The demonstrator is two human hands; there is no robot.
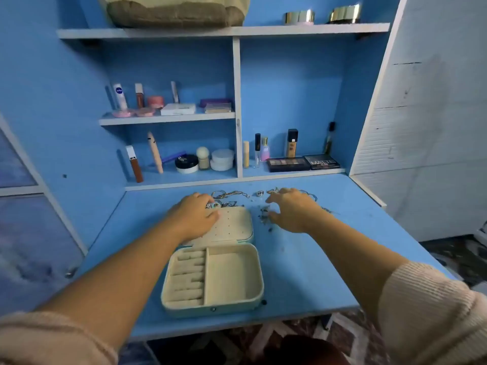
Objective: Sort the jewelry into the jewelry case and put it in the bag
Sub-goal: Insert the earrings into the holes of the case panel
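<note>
**Step in hand: picking up loose pieces for sorting.**

1. Right hand point(290, 209): fingers spread and arched, thumb apart from the forefinger, nothing held. It hovers over the small dark pieces point(264, 215) scattered just right of the case lid. Close thumb and forefinger on one piece at a time; a raking grab would likely tangle them.
2. Left hand point(193, 217): palm down on the far-left corner of the perforated lid point(233, 225), fingers bent over its far edge beside the rings point(209, 206). Whether it pinches a ring cannot be told. Keep this hand pressing the lid flat so the case does not slide.
3. Jewelry case point(226, 276): open at centre, near half empty, ring rolls left, open tray right.
4. Chains point(229, 195) lie beyond the lid; lift each by one end.
5. Bag point(174, 15): far, on the top shelf.
</note>
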